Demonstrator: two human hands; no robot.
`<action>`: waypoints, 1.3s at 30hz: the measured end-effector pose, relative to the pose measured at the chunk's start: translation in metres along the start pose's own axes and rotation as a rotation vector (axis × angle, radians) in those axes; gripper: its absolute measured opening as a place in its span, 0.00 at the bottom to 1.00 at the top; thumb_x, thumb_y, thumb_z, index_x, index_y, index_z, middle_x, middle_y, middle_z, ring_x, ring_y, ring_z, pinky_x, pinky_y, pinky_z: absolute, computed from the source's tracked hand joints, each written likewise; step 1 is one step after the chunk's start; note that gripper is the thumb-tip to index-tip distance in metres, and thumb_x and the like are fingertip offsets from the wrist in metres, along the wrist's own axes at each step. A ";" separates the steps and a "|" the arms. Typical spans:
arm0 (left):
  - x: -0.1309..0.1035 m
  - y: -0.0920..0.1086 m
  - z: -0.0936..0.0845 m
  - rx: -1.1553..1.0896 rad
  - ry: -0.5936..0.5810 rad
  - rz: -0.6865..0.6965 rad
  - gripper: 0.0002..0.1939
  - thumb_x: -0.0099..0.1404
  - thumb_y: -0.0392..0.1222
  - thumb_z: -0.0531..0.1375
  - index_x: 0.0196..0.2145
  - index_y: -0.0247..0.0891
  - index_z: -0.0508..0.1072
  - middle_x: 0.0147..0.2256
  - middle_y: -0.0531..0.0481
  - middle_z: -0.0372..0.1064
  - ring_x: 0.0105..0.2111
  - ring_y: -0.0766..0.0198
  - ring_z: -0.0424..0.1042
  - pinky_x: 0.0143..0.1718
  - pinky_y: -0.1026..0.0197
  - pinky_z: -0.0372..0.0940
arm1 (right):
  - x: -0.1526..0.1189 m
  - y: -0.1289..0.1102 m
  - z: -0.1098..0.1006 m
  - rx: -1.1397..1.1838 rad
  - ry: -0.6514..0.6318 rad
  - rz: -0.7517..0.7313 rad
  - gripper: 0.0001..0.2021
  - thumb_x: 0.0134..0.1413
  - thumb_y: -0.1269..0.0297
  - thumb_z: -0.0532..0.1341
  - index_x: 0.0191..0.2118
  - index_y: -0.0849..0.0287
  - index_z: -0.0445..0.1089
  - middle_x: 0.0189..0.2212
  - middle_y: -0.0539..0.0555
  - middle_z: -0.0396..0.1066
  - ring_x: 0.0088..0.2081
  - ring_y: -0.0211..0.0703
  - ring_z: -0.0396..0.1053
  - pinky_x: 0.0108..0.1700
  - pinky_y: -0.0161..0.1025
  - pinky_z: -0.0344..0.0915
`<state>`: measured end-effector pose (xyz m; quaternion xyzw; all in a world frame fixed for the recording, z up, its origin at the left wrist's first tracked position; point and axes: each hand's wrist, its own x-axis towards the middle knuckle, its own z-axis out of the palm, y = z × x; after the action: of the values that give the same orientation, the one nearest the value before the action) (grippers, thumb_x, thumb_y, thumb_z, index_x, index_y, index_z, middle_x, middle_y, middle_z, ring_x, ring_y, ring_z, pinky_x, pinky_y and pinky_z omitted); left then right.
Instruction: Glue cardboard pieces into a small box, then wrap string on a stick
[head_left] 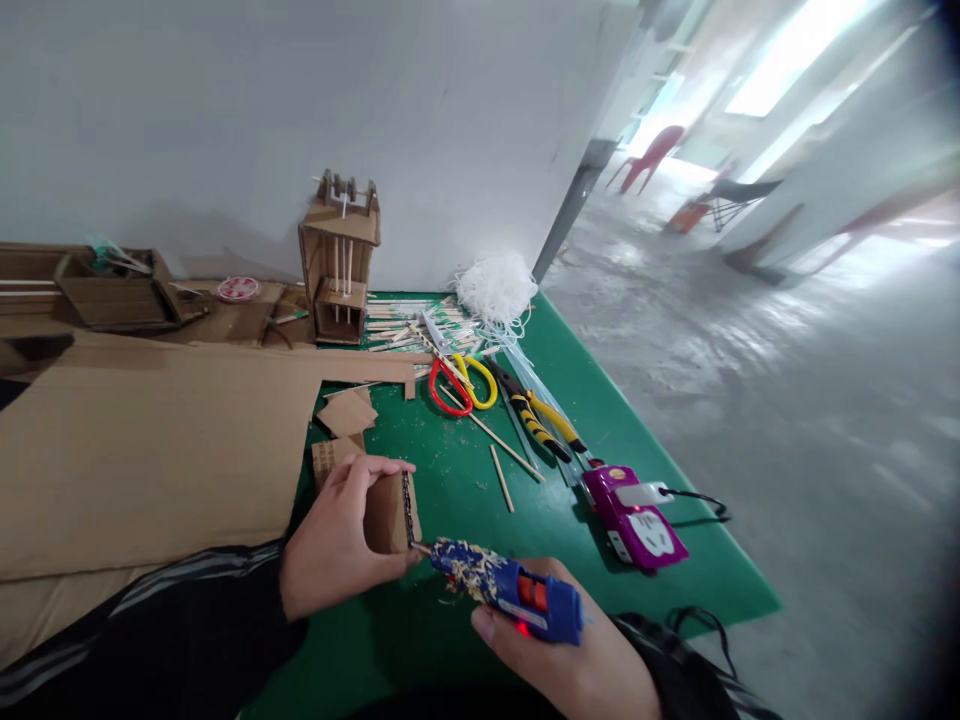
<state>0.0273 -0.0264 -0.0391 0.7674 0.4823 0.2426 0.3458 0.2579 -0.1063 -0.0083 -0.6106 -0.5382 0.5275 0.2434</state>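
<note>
The left hand (345,530) is clamped on a small folded piece of cardboard (386,512), fingers along its far edge and thumb along its near edge. The right hand (574,640) is wrapped around a blue glue gun (491,588), whose front is crusted with pale bits. Its nozzle points at the cardboard's edge, close to the left thumb — whether it touches, I cannot tell.

Just beyond the left hand lie small cardboard scraps (349,412) on the green desk (705,580); to that hand's left spreads a large cardboard sheet (165,440). Farther ahead of the left hand stands a cardboard tower (352,222) with thin sticks upright inside it.

Beyond the right hand, a short wooden stick (502,480) lies near a longer one. Past these are scissors (469,403) with one red and one yellow handle, and, just to their right, black-and-yellow pliers (532,412) resting near clear strips. A tangle of white string (495,288) sits well past both tools. Ahead and to the right of the right hand is a purple power strip (656,545) — with a white plug (641,494) in it.
</note>
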 end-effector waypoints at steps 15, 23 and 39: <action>-0.001 -0.001 0.003 -0.030 0.021 0.014 0.34 0.52 0.47 0.69 0.51 0.46 0.56 0.56 0.45 0.62 0.57 0.49 0.61 0.57 0.44 0.59 | -0.001 -0.007 -0.003 0.171 0.040 -0.036 0.09 0.44 0.57 0.68 0.25 0.57 0.73 0.17 0.47 0.61 0.21 0.34 0.52 0.21 0.34 0.51; -0.003 -0.005 0.006 -0.159 0.016 0.042 0.34 0.53 0.43 0.70 0.51 0.46 0.54 0.57 0.43 0.61 0.58 0.51 0.63 0.58 0.45 0.59 | 0.004 0.004 -0.007 0.147 -0.006 -0.076 0.12 0.47 0.56 0.68 0.35 0.58 0.72 0.25 0.49 0.67 0.25 0.37 0.59 0.26 0.34 0.60; -0.006 0.003 0.009 -0.432 0.094 0.226 0.35 0.51 0.33 0.69 0.49 0.45 0.52 0.53 0.41 0.61 0.57 0.51 0.64 0.56 0.46 0.61 | 0.034 0.008 0.003 0.539 -0.065 -0.185 0.17 0.52 0.50 0.65 0.28 0.60 0.69 0.27 0.51 0.66 0.26 0.38 0.66 0.28 0.36 0.65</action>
<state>0.0329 -0.0350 -0.0431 0.7127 0.3461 0.4124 0.4497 0.2534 -0.0788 -0.0294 -0.4550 -0.4395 0.6463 0.4268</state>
